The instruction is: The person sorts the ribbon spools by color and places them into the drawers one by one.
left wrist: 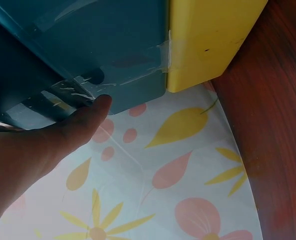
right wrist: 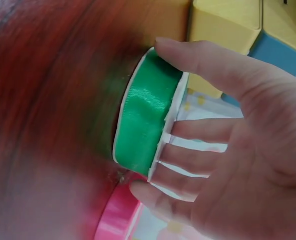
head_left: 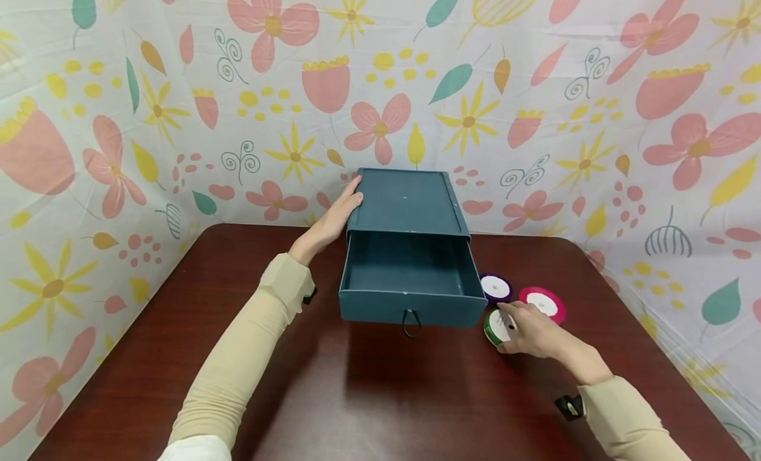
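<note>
A dark blue drawer box [head_left: 410, 200] stands at the back of the table, its front drawer [head_left: 410, 308] pulled out, with a black loop handle [head_left: 411, 322]. My left hand [head_left: 335, 220] rests with straight fingers against the box's left side; its thumb [left wrist: 90, 117] touches the blue wall in the left wrist view. Right of the drawer, my right hand [head_left: 532, 330] holds a spool of green ribbon [right wrist: 145, 112] at its rim, thumb and fingers spread about it. A purple ribbon spool [head_left: 495, 286] and a pink ribbon spool [head_left: 545, 302] lie just behind.
Below the blue part, a yellow section [left wrist: 202, 45] shows in the left wrist view. The dark red-brown table [head_left: 285, 408] runs up to a flower-printed cloth [head_left: 380, 65] hanging behind and at the sides. The pulled-out drawer juts over the table near the spools.
</note>
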Motion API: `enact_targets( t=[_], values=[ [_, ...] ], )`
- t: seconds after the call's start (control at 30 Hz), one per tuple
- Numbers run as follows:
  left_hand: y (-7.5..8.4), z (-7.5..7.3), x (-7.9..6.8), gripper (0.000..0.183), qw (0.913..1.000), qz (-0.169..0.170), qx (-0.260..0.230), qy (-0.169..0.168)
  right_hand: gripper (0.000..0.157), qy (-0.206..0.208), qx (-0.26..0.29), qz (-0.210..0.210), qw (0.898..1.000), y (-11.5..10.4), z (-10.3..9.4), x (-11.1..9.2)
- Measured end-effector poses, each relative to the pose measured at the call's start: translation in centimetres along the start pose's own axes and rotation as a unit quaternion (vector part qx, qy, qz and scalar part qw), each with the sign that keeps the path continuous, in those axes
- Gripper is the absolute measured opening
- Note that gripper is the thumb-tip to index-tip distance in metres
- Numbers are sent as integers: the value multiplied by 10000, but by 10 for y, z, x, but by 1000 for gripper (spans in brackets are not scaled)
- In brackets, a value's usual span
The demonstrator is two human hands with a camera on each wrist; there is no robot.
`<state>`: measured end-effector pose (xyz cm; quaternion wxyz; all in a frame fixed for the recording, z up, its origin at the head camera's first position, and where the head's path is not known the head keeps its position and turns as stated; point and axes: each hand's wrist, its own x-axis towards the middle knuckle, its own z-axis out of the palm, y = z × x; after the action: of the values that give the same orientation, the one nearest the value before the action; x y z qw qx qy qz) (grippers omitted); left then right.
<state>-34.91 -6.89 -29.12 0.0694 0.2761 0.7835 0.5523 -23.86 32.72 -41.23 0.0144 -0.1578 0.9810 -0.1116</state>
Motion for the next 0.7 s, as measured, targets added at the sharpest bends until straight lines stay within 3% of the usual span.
enact_targets(
  t=[0.23, 0.7],
  values=[
    [-22, -1, 12, 60, 9999, 57, -23, 116, 80, 147, 293, -116, 9994, 2, 3, 2],
    [-25, 0, 12, 61, 9999, 82, -38, 144, 76, 407, 595, -317, 9969, -14, -22, -2]
  ],
)
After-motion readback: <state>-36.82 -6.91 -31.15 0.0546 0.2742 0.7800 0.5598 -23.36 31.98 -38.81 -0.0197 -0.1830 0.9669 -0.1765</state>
